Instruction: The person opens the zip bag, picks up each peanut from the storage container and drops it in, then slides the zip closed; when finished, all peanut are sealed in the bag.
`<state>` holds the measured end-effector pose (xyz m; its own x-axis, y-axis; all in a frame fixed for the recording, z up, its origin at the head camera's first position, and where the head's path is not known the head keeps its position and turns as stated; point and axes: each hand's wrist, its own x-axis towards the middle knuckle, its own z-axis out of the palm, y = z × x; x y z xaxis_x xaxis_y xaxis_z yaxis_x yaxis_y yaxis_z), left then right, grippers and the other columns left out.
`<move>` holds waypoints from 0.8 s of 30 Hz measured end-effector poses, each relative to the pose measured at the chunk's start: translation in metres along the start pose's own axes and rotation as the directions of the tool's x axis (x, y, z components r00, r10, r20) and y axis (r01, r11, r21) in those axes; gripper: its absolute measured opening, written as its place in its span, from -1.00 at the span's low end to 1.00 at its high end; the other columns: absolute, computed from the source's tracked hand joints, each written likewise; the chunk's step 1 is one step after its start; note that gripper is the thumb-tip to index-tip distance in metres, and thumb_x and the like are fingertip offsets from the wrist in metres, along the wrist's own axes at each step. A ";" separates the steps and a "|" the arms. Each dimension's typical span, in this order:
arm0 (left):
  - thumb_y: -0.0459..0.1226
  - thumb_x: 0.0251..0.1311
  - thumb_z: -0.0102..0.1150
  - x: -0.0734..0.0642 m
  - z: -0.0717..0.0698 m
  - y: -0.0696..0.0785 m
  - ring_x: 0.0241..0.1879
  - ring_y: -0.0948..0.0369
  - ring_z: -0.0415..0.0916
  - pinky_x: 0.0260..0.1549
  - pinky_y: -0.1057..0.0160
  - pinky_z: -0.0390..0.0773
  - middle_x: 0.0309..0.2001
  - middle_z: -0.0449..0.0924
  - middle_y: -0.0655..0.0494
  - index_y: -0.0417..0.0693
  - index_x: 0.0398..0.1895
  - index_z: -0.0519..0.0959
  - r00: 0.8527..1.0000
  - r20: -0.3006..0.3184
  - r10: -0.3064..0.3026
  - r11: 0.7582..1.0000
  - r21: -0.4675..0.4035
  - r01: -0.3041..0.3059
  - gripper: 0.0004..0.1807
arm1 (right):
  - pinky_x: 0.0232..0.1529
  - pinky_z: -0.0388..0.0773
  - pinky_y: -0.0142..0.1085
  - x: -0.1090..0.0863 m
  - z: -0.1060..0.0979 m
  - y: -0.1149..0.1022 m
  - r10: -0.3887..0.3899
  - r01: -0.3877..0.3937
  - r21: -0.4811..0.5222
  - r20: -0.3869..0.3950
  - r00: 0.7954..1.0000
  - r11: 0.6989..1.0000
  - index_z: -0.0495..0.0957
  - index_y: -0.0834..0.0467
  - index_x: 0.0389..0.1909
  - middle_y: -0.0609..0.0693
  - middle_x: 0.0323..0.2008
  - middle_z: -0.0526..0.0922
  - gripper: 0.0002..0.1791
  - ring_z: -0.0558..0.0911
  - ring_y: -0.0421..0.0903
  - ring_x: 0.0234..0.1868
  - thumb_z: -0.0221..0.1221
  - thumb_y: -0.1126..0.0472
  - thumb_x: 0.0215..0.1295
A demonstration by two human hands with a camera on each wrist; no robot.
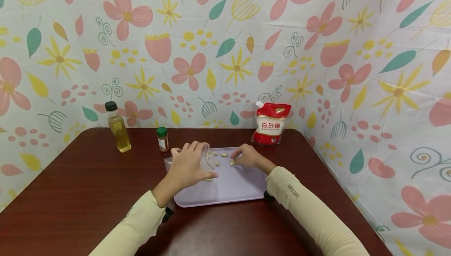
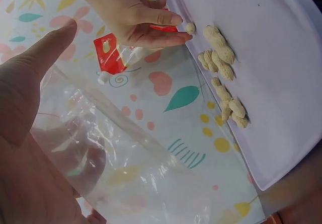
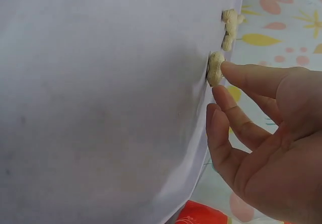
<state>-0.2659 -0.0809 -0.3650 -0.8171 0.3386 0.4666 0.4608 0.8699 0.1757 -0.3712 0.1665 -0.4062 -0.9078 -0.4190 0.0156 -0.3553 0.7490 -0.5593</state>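
My left hand (image 1: pixel 188 166) holds a clear plastic bag (image 2: pixel 136 158), its thumb standing apart from the fingers. Some of those fingers show through the film in the left wrist view. Over the far right part of the lilac tray (image 1: pixel 232 187), my right hand (image 1: pixel 248 156) pinches at a peanut (image 3: pixel 215 69), thumb tip on one side and index fingertip at its lower end. More unshelled peanuts (image 2: pixel 220 45) lie along the tray near its far edge. In the head view the left hand and bag cover the tray's left end.
On the dark wooden table (image 1: pixel 88 185), an oil bottle (image 1: pixel 119 132) and a green-capped spice jar (image 1: pixel 162 140) stand at the back left. A red and white sugar pouch (image 1: pixel 270 125) stands behind the tray's right end. Flower-printed cloth (image 1: pixel 211 72) hangs behind the table.
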 end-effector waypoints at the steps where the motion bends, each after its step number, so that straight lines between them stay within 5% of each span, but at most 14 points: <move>1: 0.37 -0.35 0.49 -0.001 0.000 0.000 -0.07 0.09 0.45 -0.20 -0.14 0.25 0.01 0.54 0.11 0.04 0.17 0.51 1.000 0.004 -0.001 1.000 -0.002 0.001 -0.01 | -0.06 0.58 -0.18 0.001 0.000 0.000 0.004 -0.004 0.000 0.004 1.000 1.000 0.75 0.24 -0.21 0.04 -0.22 0.76 -0.79 0.67 0.05 -0.04 0.42 0.37 0.08; 8: 0.37 -0.34 0.47 -0.003 0.002 0.000 -0.03 0.07 0.46 -0.20 -0.14 0.24 0.06 0.54 0.11 0.02 0.20 0.50 1.000 0.028 -0.007 1.000 -0.009 0.007 0.01 | -0.13 0.55 -0.27 0.001 0.006 0.001 0.038 -0.038 -0.058 -0.003 0.999 0.998 0.77 0.15 -0.27 -0.08 -0.29 0.75 -0.80 0.64 -0.13 -0.16 0.45 0.37 0.04; 16: 0.36 -0.33 0.48 -0.003 0.002 0.001 -0.06 0.08 0.45 -0.20 -0.14 0.24 0.04 0.54 0.12 0.03 0.20 0.49 1.000 0.029 0.000 1.000 -0.012 0.000 0.00 | -0.26 0.51 -0.31 0.002 0.009 0.004 -0.020 0.018 -0.143 -0.013 1.000 0.990 0.76 0.09 -0.41 -0.14 -0.41 0.72 -0.91 0.60 -0.23 -0.35 0.45 0.31 0.05; 24: 0.33 -0.30 0.48 -0.004 0.004 0.001 -0.07 0.07 0.43 -0.17 -0.16 0.25 0.04 0.54 0.12 0.04 0.21 0.48 1.000 0.021 0.001 1.000 -0.010 -0.001 -0.03 | -0.29 0.55 -0.33 -0.004 0.004 0.001 -0.081 0.081 -0.085 -0.004 0.997 0.993 0.75 0.15 -0.38 -0.10 -0.41 0.71 -0.94 0.61 -0.20 -0.34 0.41 0.30 0.12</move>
<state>-0.2637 -0.0800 -0.3696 -0.8236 0.3472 0.4486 0.4650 0.8661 0.1835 -0.3671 0.1671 -0.4097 -0.8767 -0.4767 0.0640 -0.4452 0.7537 -0.4836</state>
